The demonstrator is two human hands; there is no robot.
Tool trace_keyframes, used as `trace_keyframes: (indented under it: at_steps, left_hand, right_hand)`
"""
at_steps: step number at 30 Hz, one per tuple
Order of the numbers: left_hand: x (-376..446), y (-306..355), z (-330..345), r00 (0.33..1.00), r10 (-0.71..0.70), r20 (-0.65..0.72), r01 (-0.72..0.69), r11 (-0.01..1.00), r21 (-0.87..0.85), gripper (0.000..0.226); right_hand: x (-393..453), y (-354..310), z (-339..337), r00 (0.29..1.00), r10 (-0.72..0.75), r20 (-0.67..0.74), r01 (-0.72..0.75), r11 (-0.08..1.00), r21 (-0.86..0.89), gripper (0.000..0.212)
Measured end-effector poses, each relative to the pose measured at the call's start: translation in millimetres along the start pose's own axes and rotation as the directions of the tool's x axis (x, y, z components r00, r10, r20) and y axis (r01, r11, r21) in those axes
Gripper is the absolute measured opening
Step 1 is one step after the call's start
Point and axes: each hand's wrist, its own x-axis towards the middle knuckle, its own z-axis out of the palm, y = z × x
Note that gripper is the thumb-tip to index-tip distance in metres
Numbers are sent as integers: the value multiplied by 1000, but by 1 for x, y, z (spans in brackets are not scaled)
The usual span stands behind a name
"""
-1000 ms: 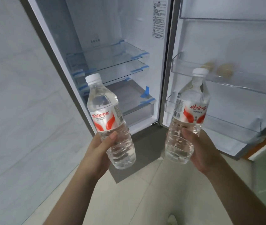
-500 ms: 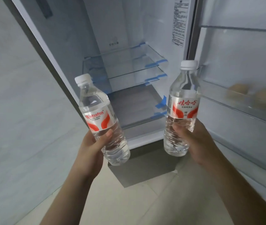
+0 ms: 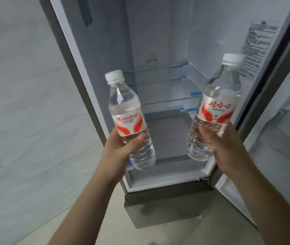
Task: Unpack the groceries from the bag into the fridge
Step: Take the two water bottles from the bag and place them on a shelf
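Two clear water bottles with white caps and red-and-white labels are held up in front of the open fridge (image 3: 105, 55). My left hand (image 3: 119, 151) grips the lower half of the left bottle (image 3: 128, 114), which stands nearly upright. My right hand (image 3: 227, 149) grips the lower half of the right bottle (image 3: 218, 106), which tilts slightly to the right. Both bottles are level with the fridge's glass shelves (image 3: 169, 101). No grocery bag is in view.
The fridge door (image 3: 282, 138) stands open at the right with its door bins. A grey lower compartment (image 3: 167, 207) juts out below the fridge opening. A pale wall (image 3: 25, 112) runs along the left, and tiled floor lies below.
The view has turned left onto the fridge interior, and the door bins with eggs have left the frame. Both bottles have risen toward the shelves, still held in the same grips.
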Motion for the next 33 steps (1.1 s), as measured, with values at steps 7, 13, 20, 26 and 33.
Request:
trace_keyframes:
  at_steps: [7, 13, 20, 26, 33]
  left_hand:
    - [84, 11, -10, 998, 54, -27, -51, 993, 108, 50]
    - [147, 17, -4, 991, 64, -120, -45, 986, 158, 49]
    - [206, 20, 9, 971, 55, -232, -16, 985, 169, 53]
    - [249, 14, 22, 949, 90, -303, -34, 982, 186, 46]
    - [299, 0, 38, 911, 85, -404, -1, 979, 204, 43]
  right_hand:
    - [65, -4, 24, 996, -48, -78, 45, 998, -46, 59]
    - [117, -6, 26, 988, -79, -132, 59, 987, -149, 62]
    - [183, -3, 28, 984, -112, -138, 92, 986, -139, 50]
    - [238, 8, 28, 985, -101, -137, 80, 985, -153, 40]
    - [301, 24, 38, 978, -121, -169, 98, 986, -139, 40]
